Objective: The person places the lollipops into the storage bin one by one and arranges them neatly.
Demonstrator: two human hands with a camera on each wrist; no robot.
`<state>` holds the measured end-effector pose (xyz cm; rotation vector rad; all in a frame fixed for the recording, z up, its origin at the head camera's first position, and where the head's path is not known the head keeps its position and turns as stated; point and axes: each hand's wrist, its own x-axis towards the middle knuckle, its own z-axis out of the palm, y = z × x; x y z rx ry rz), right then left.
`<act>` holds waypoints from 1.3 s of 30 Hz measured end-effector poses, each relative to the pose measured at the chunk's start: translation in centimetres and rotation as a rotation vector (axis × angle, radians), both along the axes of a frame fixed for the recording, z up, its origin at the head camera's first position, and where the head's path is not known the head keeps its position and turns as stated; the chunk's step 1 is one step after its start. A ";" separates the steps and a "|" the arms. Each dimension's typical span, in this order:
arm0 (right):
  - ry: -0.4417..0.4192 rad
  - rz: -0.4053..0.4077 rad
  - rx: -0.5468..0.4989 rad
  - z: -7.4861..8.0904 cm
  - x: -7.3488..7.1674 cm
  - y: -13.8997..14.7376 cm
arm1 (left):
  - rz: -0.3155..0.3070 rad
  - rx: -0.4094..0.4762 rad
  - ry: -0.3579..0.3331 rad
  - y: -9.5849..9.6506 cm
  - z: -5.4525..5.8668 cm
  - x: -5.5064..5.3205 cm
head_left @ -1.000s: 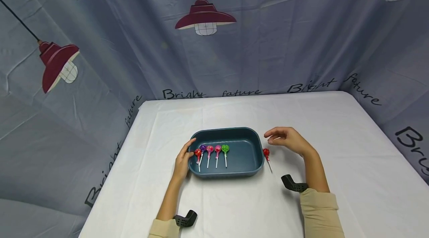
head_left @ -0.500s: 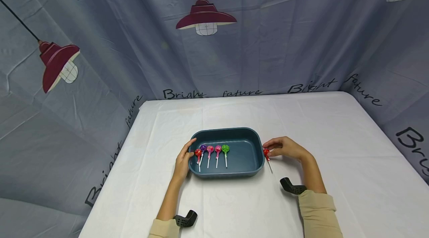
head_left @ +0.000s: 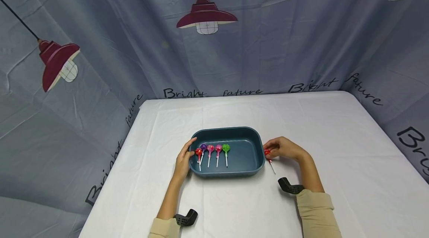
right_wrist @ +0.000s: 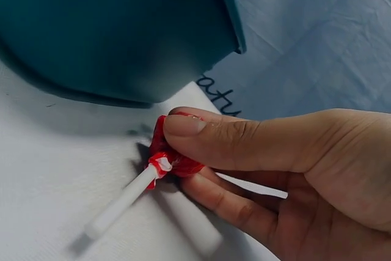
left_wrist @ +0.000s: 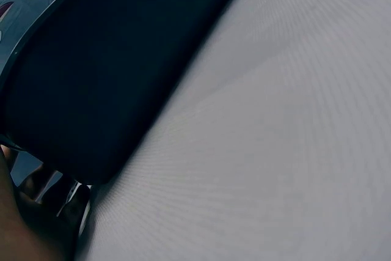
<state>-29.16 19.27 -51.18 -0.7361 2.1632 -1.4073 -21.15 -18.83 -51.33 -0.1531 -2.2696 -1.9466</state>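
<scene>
My right hand (head_left: 286, 148) pinches a red-wrapped lollipop (right_wrist: 160, 162) by its head, thumb on top and fingers underneath. Its white stick points down toward the tablecloth, just outside the right end of a dark teal tray (head_left: 242, 158). My left hand (head_left: 182, 161) holds the tray's left end, the thumb at the rim and the fingers along the outer wall. Inside the tray, toward the left, lie a red lollipop (head_left: 199, 152), a purple lollipop (head_left: 203, 147), two pink ones and a green lollipop (head_left: 226, 148), sticks toward me.
A white cloth (head_left: 234, 208) covers the table under the tray. Behind and beside it hangs a grey-blue curtain (head_left: 268, 44) printed with lamps and writing. Black camera mounts (head_left: 291, 186) sit on both wrists.
My right hand has come down to the lollipop beside the tray and taken its head between thumb and fingers; the stick has shifted slightly. The left hand and tray have stayed put.
</scene>
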 end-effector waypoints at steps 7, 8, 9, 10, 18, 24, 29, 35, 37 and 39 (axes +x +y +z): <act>-0.017 -0.075 0.106 1.0 0.4 0.8 | 0.014 -0.002 -0.003 -0.3 -1.4 -0.7; -0.011 -0.087 0.110 1.2 0.5 0.9 | 0.019 -0.002 -0.003 -0.4 -1.9 -0.9; 0.000 -0.097 0.110 1.3 0.5 1.1 | 0.026 -0.002 -0.001 -0.5 -2.3 -1.1; 0.009 -0.110 0.106 1.4 0.6 1.2 | 0.032 -0.003 0.002 -0.5 -2.8 -1.3; 0.081 -0.193 0.056 3.5 0.7 1.4 | 0.048 -0.012 0.017 -0.6 -3.3 -1.5; 0.129 -0.184 0.037 6.1 0.3 1.4 | 0.026 0.014 0.002 -0.6 -3.1 -1.4; 0.167 -0.177 0.020 8.5 0.1 1.0 | 0.017 0.022 0.016 -0.6 -3.2 -1.3; 0.196 -0.163 -0.001 10.4 -0.1 -0.4 | 0.035 0.003 0.026 -0.6 -3.2 -1.4; 0.199 -0.158 -0.010 10.6 -0.1 -1.1 | 0.037 -0.001 0.029 -0.6 -3.2 -1.4; 0.201 -0.146 -0.022 10.7 -0.2 -1.9 | 0.040 -0.004 0.029 -0.6 -3.2 -1.3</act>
